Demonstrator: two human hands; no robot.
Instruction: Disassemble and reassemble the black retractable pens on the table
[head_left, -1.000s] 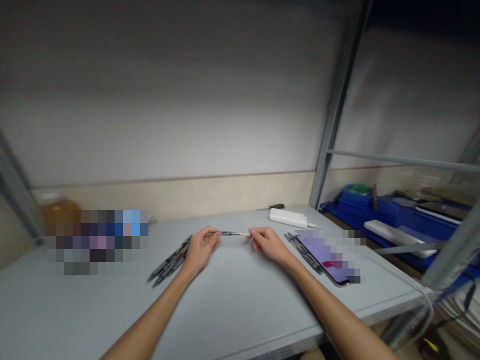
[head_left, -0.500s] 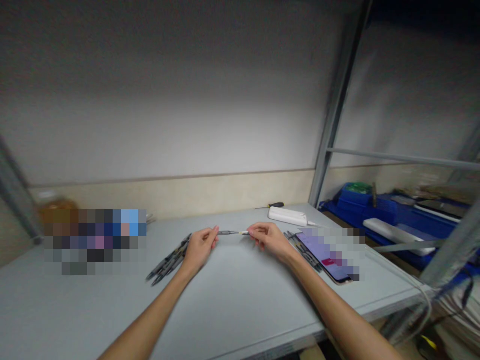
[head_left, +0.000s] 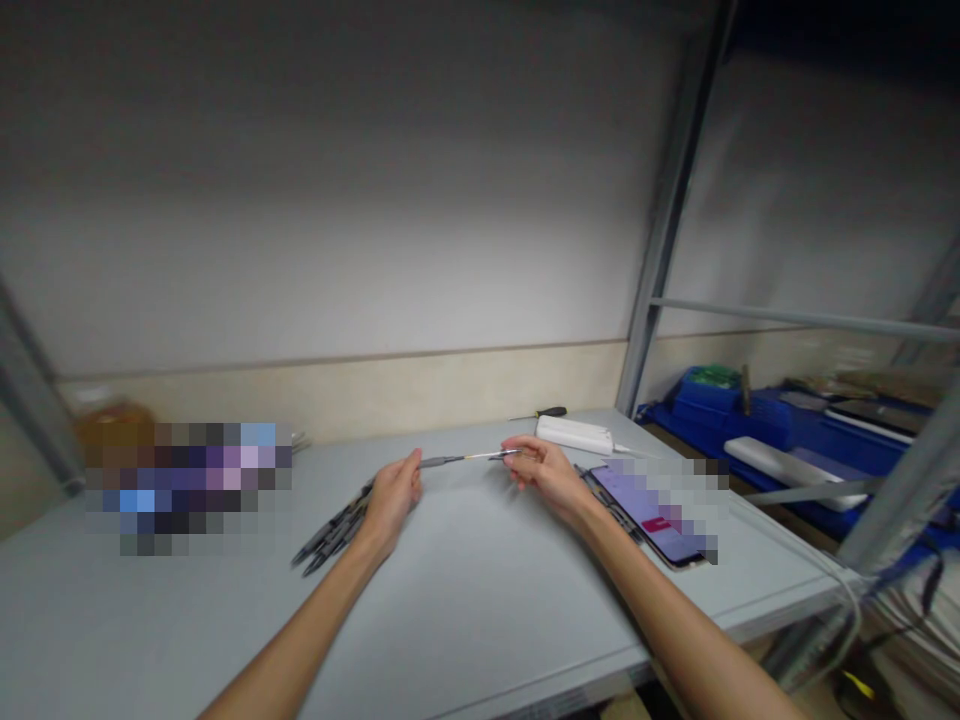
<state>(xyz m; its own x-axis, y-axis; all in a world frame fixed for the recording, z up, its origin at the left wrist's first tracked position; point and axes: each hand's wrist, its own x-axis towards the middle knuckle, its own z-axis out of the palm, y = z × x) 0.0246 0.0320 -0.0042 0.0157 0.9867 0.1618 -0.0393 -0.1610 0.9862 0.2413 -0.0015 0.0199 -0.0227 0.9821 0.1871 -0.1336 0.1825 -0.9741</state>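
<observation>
Above the middle of the grey table, my left hand (head_left: pixel 396 498) is closed on the dark barrel of a pen (head_left: pixel 442 461). A thin refill (head_left: pixel 480 456) stretches from that barrel toward my right hand. My right hand (head_left: pixel 541 474) pinches a small dark pen part (head_left: pixel 506 455) at the refill's other end; its exact shape is blurred. Several dark pens (head_left: pixel 334 532) lie in a bunch beside my left hand. More pens (head_left: pixel 615 505) lie by my right wrist, partly hidden by it.
A phone (head_left: pixel 652 520) lies right of the pens on the table (head_left: pixel 480 620). Behind my right hand are a white power strip (head_left: pixel 574 434) and a screwdriver (head_left: pixel 553 412). Pixelated items stand at the left. A metal post (head_left: pixel 664 230) rises at the right.
My left hand has moved slightly left with the barrel, and the gap between my hands is wider. More of the refill shows, and a dark part now shows at my right fingertips.
</observation>
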